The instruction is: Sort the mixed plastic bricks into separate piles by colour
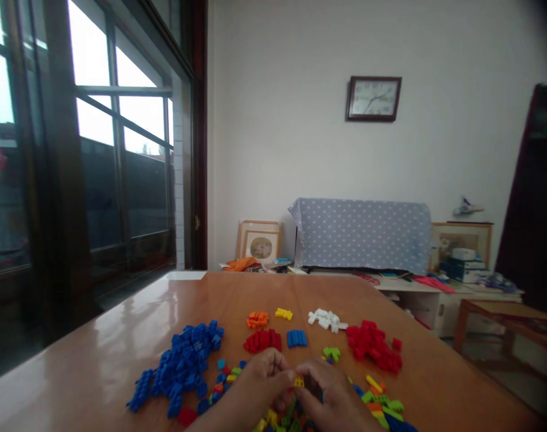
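My left hand [266,381] and my right hand [328,393] meet at the near middle of the table, fingers closed. Between their fingertips is a small yellow toy brick [299,381], its hollow side facing me, pinched from both sides. Under and around the hands lies a mixed heap of bricks, partly hidden by them; yellow bricks [272,416] show below. Just beyond are a row of red bricks [263,341], a blue group [296,338] and some lime green bricks [331,354].
A large blue pile [183,360] spreads on the left of the wooden table [120,354]. Red bricks [374,347] and white bricks [327,319] lie to the right. Orange bricks [257,319] and yellow pieces [283,314] sit farther back. Lime pieces [392,406] lie near my right hand.
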Demonstrator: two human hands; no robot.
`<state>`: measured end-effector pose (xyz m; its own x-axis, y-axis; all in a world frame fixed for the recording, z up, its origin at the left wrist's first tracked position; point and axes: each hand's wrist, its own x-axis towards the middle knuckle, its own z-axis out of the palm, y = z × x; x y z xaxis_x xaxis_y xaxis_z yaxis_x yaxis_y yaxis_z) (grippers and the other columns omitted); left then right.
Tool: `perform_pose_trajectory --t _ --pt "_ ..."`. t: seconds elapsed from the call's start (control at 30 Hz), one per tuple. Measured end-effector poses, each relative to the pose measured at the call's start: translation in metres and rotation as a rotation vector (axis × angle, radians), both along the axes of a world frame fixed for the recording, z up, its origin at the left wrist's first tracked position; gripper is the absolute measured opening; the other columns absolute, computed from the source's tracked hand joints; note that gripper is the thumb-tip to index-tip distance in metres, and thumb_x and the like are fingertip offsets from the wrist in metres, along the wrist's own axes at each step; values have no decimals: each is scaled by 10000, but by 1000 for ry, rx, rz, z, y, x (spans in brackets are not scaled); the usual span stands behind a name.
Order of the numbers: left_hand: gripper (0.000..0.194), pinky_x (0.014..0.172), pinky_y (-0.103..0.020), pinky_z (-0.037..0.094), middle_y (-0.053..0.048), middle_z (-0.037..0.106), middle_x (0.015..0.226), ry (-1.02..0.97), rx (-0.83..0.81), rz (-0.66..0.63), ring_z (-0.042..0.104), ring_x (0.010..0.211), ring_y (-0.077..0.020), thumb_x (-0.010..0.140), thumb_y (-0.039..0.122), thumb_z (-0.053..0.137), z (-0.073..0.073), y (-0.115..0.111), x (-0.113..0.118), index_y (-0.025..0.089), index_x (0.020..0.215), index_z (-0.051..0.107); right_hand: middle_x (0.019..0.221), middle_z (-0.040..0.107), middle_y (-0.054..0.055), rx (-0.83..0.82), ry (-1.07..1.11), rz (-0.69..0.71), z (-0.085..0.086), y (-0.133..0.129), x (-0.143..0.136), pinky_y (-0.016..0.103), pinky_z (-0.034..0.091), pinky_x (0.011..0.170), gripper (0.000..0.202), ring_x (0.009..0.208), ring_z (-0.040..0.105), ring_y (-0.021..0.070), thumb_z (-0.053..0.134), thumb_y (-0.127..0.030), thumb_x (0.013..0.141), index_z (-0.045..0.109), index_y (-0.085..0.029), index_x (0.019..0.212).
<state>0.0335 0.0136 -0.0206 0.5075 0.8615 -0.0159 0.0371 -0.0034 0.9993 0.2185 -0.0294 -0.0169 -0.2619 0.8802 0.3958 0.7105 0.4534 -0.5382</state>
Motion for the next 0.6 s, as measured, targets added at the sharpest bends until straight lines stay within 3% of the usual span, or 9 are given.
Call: perform_pose_trajectory --t 0.17,0.33,0.6 --pt "533 420 -195 293 15 607 582 218 29 32 498 419 -92 761 703 569 -1 3 0 176 810 503 844 652 18 1 -45 -8 -7 8 2 239 382 655 192 763 606 161 604 -142 764 668 -201 935" --pt "496 444 -202 297 18 602 626 237 140 44 472 448 -82 774 669 558 6 1 0 176 785 505 844 645 9 30 -34 12 -9 9 4 237 382 663 172 765 602 156 615 -155 772 657 -210 929" --pt "454 501 -225 276 37 530 576 323 199 40 424 499 -97 816 624 521 16 -6 -6 175 755 523 861 637 -2 32 20 -9 2 -2 -2 243 393 680 136 782 594 154 586 -188 832 645 -231 946"
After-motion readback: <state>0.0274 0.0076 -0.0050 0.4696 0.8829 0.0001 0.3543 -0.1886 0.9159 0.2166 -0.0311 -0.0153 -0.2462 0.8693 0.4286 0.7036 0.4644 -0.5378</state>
